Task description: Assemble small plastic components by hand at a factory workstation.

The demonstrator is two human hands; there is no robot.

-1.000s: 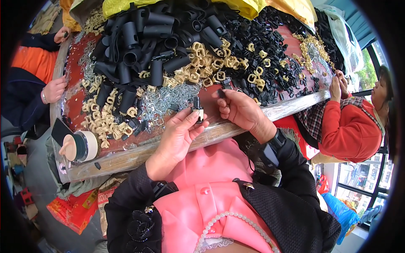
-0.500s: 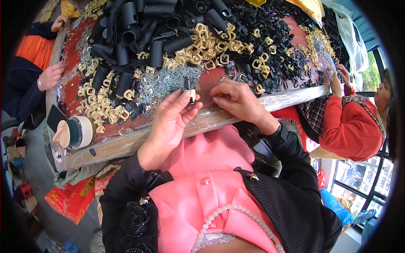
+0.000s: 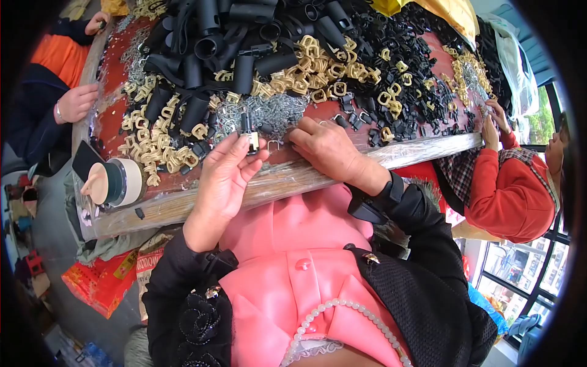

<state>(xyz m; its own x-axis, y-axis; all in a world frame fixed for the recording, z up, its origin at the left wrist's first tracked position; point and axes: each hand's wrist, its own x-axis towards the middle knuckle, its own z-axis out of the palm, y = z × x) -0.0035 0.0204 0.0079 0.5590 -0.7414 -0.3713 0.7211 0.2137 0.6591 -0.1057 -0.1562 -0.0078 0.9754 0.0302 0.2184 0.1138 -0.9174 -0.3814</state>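
Note:
My left hand (image 3: 221, 177) is closed in a pinch on a small black plastic buckle part (image 3: 252, 144) with a cream-coloured piece on it, held upright above the table's near edge. To its right, my right hand (image 3: 333, 150) bends down over the red tabletop, fingers curled together; their tips are partly hidden, so I cannot make out what they hold. A bent metal wire loop (image 3: 274, 145) shows between the two hands. Just beyond them spreads a heap of small silvery metal wire pieces (image 3: 284, 113).
Gold-coloured buckle frames (image 3: 312, 64), black tubes (image 3: 243, 74) and small black parts (image 3: 367, 104) are piled across the table. A round cream-and-green container (image 3: 125, 181) stands at the left, by the wrapped wooden edge (image 3: 183, 205). People sit at both sides, one in a red sleeve (image 3: 510, 208).
My right hand has moved left and down to the tabletop beside the metal pieces. My left hand has shifted slightly left, still holding the buckle part. The whole view has shifted a little.

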